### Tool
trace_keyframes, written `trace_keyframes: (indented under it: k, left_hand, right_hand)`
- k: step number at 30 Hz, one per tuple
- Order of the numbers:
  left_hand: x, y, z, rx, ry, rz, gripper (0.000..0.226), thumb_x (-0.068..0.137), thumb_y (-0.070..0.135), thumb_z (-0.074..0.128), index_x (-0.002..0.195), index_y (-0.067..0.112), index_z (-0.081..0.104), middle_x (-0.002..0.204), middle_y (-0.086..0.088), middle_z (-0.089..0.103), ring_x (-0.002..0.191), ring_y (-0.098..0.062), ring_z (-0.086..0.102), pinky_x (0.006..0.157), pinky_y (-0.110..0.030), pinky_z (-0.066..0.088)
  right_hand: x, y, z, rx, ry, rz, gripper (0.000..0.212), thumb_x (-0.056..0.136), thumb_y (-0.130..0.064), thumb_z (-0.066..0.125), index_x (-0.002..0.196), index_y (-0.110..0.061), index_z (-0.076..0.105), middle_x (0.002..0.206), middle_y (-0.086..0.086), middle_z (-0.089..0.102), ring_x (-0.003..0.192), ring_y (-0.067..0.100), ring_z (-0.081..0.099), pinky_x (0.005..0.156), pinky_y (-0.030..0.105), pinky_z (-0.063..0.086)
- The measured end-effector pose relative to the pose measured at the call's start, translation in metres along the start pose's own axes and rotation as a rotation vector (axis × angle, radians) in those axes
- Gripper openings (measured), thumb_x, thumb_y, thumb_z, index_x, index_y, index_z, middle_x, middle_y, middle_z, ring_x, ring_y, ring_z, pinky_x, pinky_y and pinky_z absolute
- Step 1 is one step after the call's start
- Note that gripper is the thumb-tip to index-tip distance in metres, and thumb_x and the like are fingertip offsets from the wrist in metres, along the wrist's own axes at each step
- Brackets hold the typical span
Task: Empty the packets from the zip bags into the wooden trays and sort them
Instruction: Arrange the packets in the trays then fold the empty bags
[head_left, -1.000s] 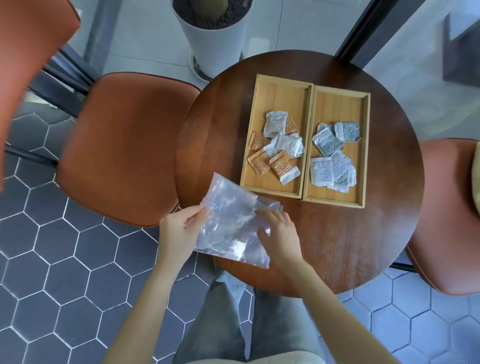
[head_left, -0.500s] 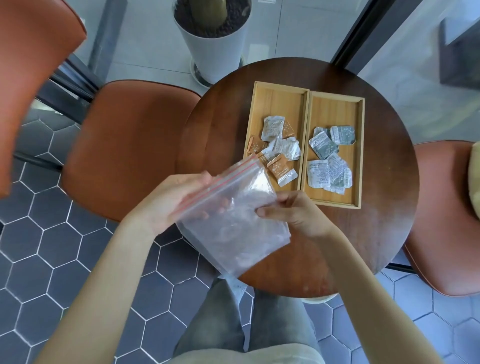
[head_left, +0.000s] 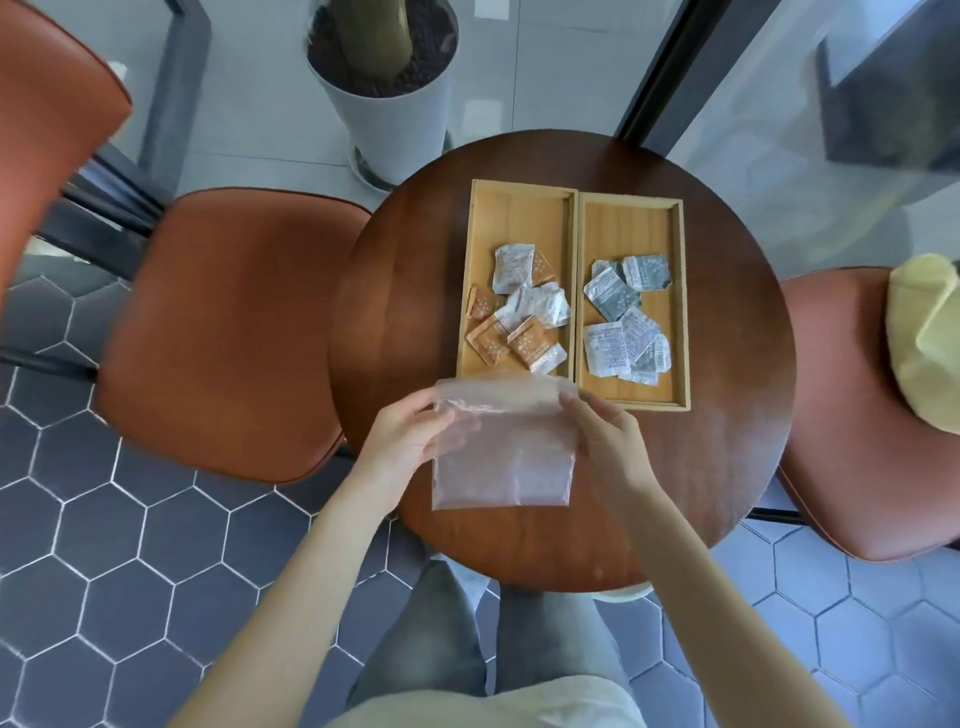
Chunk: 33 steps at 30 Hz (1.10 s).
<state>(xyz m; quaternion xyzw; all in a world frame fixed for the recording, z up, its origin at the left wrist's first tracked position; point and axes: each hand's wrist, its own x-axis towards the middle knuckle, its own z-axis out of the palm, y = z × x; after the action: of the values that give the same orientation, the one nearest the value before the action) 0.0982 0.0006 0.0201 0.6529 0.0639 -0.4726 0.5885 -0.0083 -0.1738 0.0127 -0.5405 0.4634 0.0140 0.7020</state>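
An empty clear zip bag (head_left: 504, 457) hangs flat above the near side of the round wooden table (head_left: 405, 322). My left hand (head_left: 410, 441) pinches its upper left corner and my right hand (head_left: 605, 441) pinches its upper right corner. Two wooden trays stand side by side beyond the bag. The left tray (head_left: 485, 234) holds several orange and white packets (head_left: 519, 317). In the right tray (head_left: 675, 312) lie several grey and white packets (head_left: 626, 322). The bag's top edge covers the near end of the left tray.
An orange chair (head_left: 223, 332) stands left of the table and another (head_left: 857, 441) at the right with a yellow cloth (head_left: 930, 348) on it. A white planter (head_left: 389, 104) sits on the floor behind the table. My knees are under the table's near edge.
The bag was crumpled and tilted between my hands; now it is held flat and upright by its two top corners, closer to the trays. The packets have not moved.
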Motion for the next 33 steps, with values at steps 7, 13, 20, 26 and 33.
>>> trace_keyframes:
  k: [7,13,20,26,33]
  left_hand:
    - [-0.003,0.010,0.002,0.424,0.011,0.180,0.043,0.087,0.028,0.058,0.128,0.030,0.048,0.128,0.004,0.055,0.117,-0.014,0.052,0.103,-0.032,0.041]
    - [-0.014,0.013,0.017,0.939,0.154,0.439,0.039,0.084,0.015,0.063,0.122,0.014,0.057,0.123,-0.007,0.063,0.109,-0.022,0.060,0.091,-0.031,0.049]
    - [-0.018,0.018,0.035,0.959,0.163,0.415,0.016,0.080,0.023,0.068,0.092,0.012,0.070,0.103,-0.001,0.055,0.094,-0.013,0.050,0.080,-0.026,0.047]
    - [-0.037,0.033,0.058,0.252,-0.255,-0.082,0.018,0.088,0.029,0.055,0.104,0.024,0.061,0.106,0.001,0.062,0.109,-0.017,0.055,0.089,-0.027,0.043]
    - [-0.063,-0.012,0.109,0.247,-0.360,-0.102,0.022,0.080,0.017,0.066,0.102,0.018,0.067,0.099,-0.004,0.073,0.096,-0.021,0.067,0.079,-0.031,0.055]
  right_hand:
    - [-0.014,-0.006,-0.009,-0.183,-0.026,-0.131,0.027,0.084,-0.012,0.063,0.103,-0.030,0.067,0.091,-0.001,0.068,0.087,0.014,0.061,0.083,0.030,0.050]
    - [-0.028,-0.012,-0.020,-0.665,0.066,-0.294,0.036,0.073,-0.004,0.067,0.106,-0.019,0.068,0.089,0.003,0.069,0.070,0.011,0.057,0.064,0.010,0.043]
    - [-0.044,-0.010,-0.040,-0.741,0.195,-0.412,0.012,0.081,-0.010,0.063,0.088,-0.010,0.072,0.098,-0.001,0.055,0.096,0.013,0.042,0.081,0.027,0.036]
    - [-0.076,-0.015,-0.074,-0.060,-0.036,-0.108,0.016,0.090,-0.012,0.052,0.095,-0.010,0.067,0.088,0.002,0.068,0.081,0.013,0.061,0.078,0.029,0.049]
    - [-0.111,0.027,-0.132,0.220,0.054,-0.049,0.013,0.087,-0.009,0.057,0.082,-0.013,0.068,0.060,-0.003,0.062,0.052,0.011,0.057,0.052,0.026,0.046]
